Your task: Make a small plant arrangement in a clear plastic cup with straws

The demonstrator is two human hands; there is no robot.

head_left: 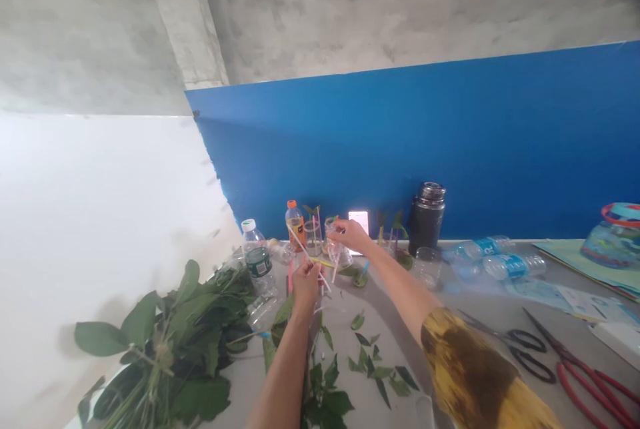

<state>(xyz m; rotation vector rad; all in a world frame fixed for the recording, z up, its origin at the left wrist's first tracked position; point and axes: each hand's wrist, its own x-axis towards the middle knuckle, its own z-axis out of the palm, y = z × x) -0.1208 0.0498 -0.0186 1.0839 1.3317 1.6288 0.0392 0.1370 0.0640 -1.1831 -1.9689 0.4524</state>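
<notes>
My left hand point(306, 282) is closed around thin drinking straws, among them a long white straw point(298, 238) slanting up to the left and a yellow straw point(321, 262). Just beyond it, my right hand point(349, 233) has its fingers closed at the top of a clear plastic bottle point(340, 254), which looks tilted. The fingertips are small and partly hidden. A phone point(359, 221) with a lit screen leans behind my right hand. To its left stands a clear cup point(313, 242) holding straws and a leafy sprig.
Cut greenery point(200, 329) is heaped at the left, with loose leaves point(370, 362) in front. Nearby stand a green-labelled bottle point(257, 259), an orange drink bottle point(295, 222) and a dark thermos point(427, 216). Black scissors point(525, 349) and red-handled shears point(575, 369) lie right.
</notes>
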